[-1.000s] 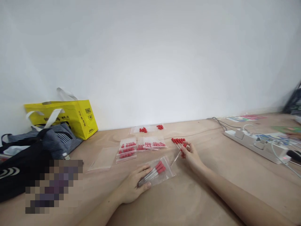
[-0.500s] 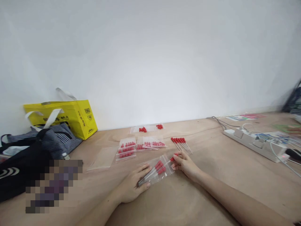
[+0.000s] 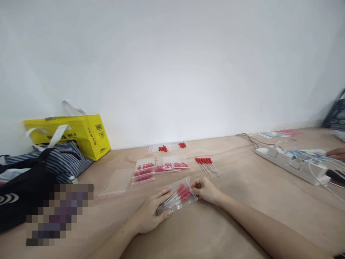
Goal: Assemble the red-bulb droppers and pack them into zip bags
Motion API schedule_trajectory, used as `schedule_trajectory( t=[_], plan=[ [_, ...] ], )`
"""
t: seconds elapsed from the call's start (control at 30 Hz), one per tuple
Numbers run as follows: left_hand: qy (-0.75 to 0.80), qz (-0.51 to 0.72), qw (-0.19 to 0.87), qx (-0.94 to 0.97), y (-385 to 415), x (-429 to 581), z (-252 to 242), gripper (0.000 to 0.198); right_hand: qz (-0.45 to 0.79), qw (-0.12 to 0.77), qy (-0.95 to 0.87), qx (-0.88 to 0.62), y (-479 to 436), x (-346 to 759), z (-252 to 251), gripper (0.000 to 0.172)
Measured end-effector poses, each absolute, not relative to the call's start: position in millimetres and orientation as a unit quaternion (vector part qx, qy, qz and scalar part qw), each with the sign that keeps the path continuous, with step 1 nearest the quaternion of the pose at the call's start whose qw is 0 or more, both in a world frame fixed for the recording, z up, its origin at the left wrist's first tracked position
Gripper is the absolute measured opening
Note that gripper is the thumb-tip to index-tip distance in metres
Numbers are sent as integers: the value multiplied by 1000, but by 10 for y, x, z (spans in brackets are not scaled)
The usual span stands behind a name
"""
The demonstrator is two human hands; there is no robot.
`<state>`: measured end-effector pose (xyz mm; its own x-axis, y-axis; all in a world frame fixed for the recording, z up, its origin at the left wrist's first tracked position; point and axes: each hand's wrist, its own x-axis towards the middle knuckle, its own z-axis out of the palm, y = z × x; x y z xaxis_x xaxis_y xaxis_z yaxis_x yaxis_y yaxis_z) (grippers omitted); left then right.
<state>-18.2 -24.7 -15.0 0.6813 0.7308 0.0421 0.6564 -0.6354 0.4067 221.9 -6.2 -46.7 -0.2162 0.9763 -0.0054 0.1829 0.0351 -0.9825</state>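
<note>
A clear zip bag (image 3: 176, 207) lies at a slant on the table in front of me, with several red-bulbed droppers (image 3: 184, 192) inside, their thin tubes pointing lower left. My left hand (image 3: 155, 212) grips the bag's lower left end between thumb and fingers. At the bag's right end, its mouth, my right hand (image 3: 203, 190) has curled fingers pinched against the bag's edge. Beyond my right hand, a row of loose droppers (image 3: 207, 166) lies side by side, red bulbs away from me.
Filled zip bags (image 3: 144, 172) lie in overlapping rows behind, and flat bags (image 3: 115, 182) to their left. Red bulbs (image 3: 163, 148) sit on bags near the wall. A yellow bag (image 3: 94, 136) stands left, a power strip (image 3: 291, 163) right. Another person's hand (image 3: 336, 153) shows at the right edge.
The dropper in my right hand has gone into the bag beside the others. My right hand has moved left to the bag's edge. Another person's hand has appeared at the far right.
</note>
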Motion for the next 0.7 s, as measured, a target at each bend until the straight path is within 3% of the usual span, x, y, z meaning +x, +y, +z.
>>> schedule_trajectory(
  t=[0.1,0.3,0.5,0.7],
  plan=[
    [388,99,183,898,-247,-173,-140,51,500,415,-595,-473,-40,2212,-496,21],
    [393,85,181,897,-259,-163,-117,51,536,366,-668,-363,-102,2264,-428,31],
    [388,104,189,896,-273,-175,-122,51,544,334,-660,-396,-66,2375,-428,36],
    [381,111,144,906,-236,-225,-101,52,223,348,-613,-674,275,2656,-269,24]
  ],
)
